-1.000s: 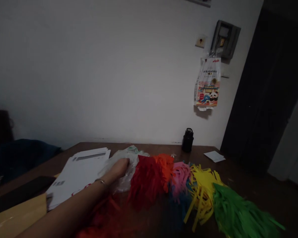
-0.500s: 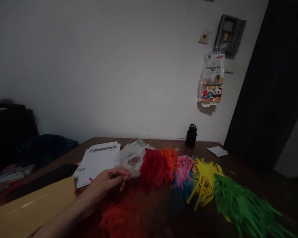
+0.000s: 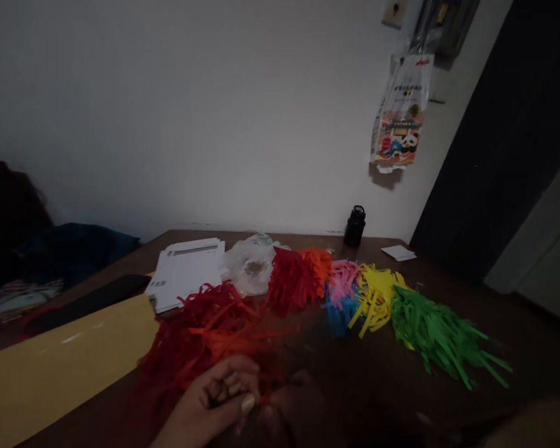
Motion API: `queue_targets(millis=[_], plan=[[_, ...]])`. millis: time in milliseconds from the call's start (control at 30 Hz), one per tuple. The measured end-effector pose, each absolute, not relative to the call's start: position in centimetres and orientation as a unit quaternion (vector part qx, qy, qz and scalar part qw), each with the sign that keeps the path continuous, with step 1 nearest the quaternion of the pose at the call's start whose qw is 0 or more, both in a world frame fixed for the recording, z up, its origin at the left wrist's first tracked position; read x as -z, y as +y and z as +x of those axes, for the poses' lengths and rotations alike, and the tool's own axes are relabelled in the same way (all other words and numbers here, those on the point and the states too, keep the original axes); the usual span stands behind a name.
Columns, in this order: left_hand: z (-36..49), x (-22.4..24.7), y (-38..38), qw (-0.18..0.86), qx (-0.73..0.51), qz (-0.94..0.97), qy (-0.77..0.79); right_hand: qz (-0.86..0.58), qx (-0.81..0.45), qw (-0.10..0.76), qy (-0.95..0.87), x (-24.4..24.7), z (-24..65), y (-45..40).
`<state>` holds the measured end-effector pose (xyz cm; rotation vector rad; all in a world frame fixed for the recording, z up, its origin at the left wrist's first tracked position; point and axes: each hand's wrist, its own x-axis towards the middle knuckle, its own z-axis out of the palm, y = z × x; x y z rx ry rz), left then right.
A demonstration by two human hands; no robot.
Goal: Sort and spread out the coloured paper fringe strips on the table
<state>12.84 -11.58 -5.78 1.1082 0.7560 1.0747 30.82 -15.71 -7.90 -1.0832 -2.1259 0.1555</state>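
My left hand (image 3: 221, 401) is low in the middle of the view, its fingers curled and thumb pressed in, pinching a small orange-red end of a fringed paper tassel. Close against it, dim and smeared, my right hand (image 3: 296, 404) has its fingertips on the same end. Orange paper fringe (image 3: 228, 339) spreads just beyond the hands. A heap of red paper fringe (image 3: 186, 330) lies left of it. Beyond, in a row, are red (image 3: 292, 283), orange (image 3: 318, 264), pink (image 3: 344, 280), blue (image 3: 340, 316), yellow (image 3: 378, 298) and green (image 3: 436, 333) tassels.
A yellow envelope (image 3: 74, 361) lies on the brown table (image 3: 373, 379) at left, near a dark flat item (image 3: 91, 305). White sheets (image 3: 186, 274) and a clear plastic bag (image 3: 249, 264) lie behind. A black bottle (image 3: 354, 225) and white cards (image 3: 398, 252) stand toward the back wall.
My left hand has drawn back toward me and down from near the plastic bag. My right hand has come into view beside it. The view has tilted down slightly.
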Motion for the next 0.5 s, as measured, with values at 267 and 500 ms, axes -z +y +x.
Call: queue_targets(millis=[267,500], plan=[[12.59,6.99,-12.0,0.619,-0.514,0.479,0.352,-0.43,-0.088,0.358,-0.824,7.84,29.71,-15.56],[12.88,6.87,-12.36,0.583,-0.517,0.485,0.398,-0.43,-0.099,0.35,-0.827,8.06,29.81,-15.51]])
